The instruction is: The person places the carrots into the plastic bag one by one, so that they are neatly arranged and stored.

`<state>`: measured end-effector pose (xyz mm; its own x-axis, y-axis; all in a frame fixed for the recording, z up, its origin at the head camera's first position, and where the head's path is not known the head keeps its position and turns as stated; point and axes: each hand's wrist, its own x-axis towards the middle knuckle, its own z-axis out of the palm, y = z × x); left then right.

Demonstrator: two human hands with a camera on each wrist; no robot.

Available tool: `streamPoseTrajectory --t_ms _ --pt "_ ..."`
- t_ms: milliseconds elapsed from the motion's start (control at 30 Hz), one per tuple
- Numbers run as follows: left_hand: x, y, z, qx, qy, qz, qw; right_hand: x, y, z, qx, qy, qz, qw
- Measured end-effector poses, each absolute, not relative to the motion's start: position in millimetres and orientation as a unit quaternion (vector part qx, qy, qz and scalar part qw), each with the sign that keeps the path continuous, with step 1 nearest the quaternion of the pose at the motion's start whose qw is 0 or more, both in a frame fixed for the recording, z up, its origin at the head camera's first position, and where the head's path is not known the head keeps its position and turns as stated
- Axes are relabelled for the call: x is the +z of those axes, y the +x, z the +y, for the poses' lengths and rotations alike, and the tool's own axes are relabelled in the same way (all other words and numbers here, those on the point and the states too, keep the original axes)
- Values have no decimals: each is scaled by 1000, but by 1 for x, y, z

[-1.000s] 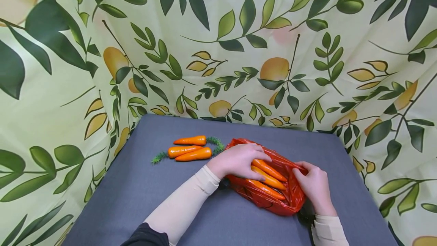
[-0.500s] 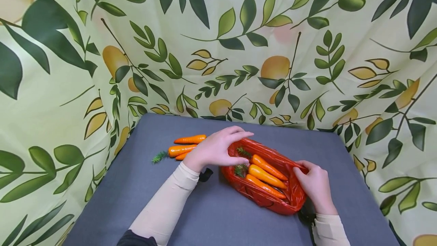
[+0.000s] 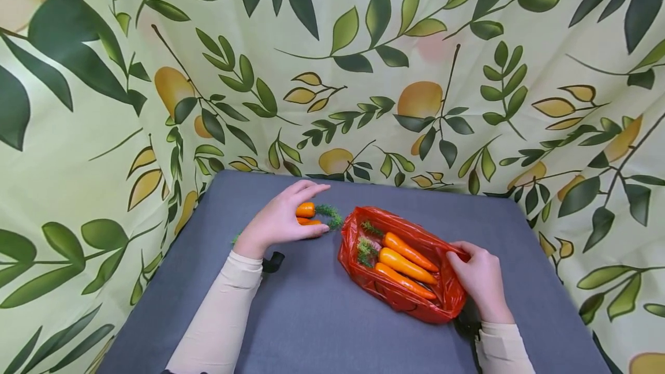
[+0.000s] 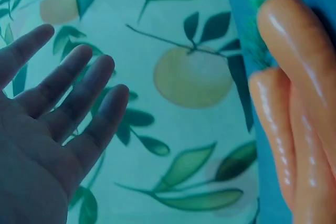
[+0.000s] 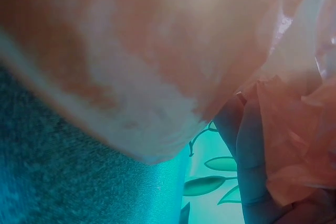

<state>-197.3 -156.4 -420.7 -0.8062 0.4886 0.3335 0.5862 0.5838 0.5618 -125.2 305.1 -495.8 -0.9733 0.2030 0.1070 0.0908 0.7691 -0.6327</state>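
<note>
A red plastic bag lies with its mouth facing up, three orange carrots with green tops side by side in it. My right hand pinches the bag's right rim; in the right wrist view the fingers hold the crumpled plastic edge. My left hand is over the loose carrots left of the bag and hides most of them. In the left wrist view its fingers are spread and hold nothing, with three loose carrots beside them.
A grey tabletop carries everything. Cloth walls printed with leaves and fruit rise behind it and on both sides. A green carrot top points toward the bag from the loose group.
My left hand has left the bag and moved left to the loose carrots, uncovering the green tops in the bag. The right hand has kept its hold on the rim.
</note>
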Motion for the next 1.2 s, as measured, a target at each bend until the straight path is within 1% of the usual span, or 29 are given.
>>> streamPoseTrajectory --t_ms 233,533,933,1200 --pt "-437 -195 -179 -360 -264 -893 60 -497 -125 305 329 -82 -937 83" --pt "-459 -195 -195 -341 -235 -909 42 -496 -125 303 329 -84 -937 81" --pt "-485 -202 -200 -351 -215 -911 -4 -495 -125 303 327 -79 -938 87" --pt "-488 -202 -197 -313 -209 -926 -6 -494 -125 303 330 -82 -937 81"
